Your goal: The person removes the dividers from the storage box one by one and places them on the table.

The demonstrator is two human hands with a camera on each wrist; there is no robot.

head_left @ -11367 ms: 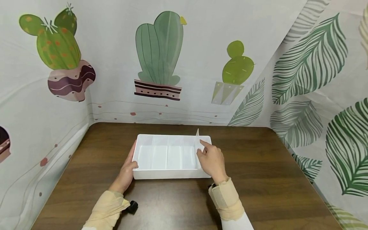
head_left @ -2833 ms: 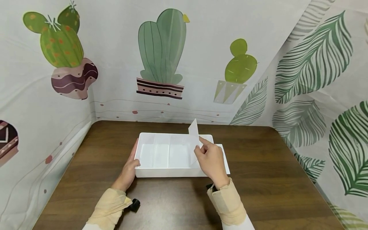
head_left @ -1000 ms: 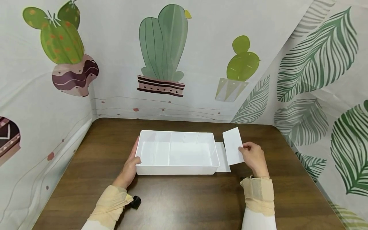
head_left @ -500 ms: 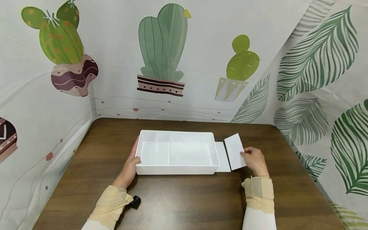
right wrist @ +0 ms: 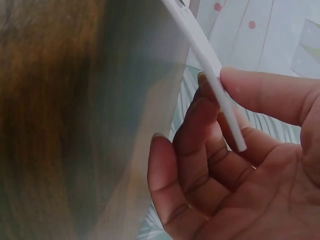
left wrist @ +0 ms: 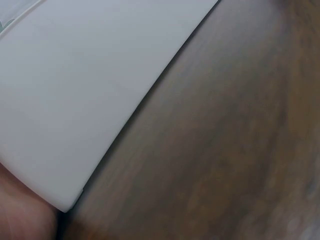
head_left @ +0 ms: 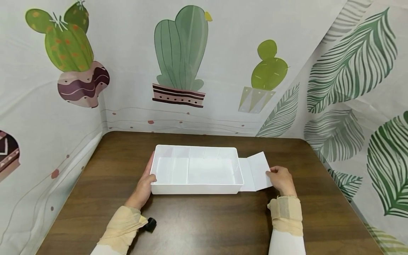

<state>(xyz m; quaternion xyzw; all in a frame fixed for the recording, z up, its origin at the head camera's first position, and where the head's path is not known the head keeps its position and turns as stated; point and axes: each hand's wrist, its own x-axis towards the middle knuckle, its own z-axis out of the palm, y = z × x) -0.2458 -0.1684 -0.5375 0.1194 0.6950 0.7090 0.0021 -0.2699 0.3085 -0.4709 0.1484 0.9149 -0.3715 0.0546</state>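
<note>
A white plastic box [head_left: 194,189] lies lengthwise across the table, with upright dividers in its left half and one wide compartment on the right. My left hand [head_left: 142,187] grips its left end, thumb over the rim and fingers along the outer wall. The box's wall [left wrist: 85,90] fills much of the left wrist view. One flat white divider [head_left: 247,173] rests on the table against the right end, partly hidden by the box. My right hand [head_left: 283,180] pinches a second divider [right wrist: 202,55] by its right edge, thumb against fingers. That divider tilts, its left edge meeting or overlapping the flat one.
The brown wooden table [head_left: 204,219] has rounded far corners. Behind it hangs a white cloth [head_left: 127,71] printed with cacti and leaves. A black wrist camera [head_left: 149,224] sits at my left wrist, close above the tabletop.
My right hand has drawn two dividers out of the box's right part. The first lies beside the box; the second has moved right and down toward it. My left hand keeps its hold.
</note>
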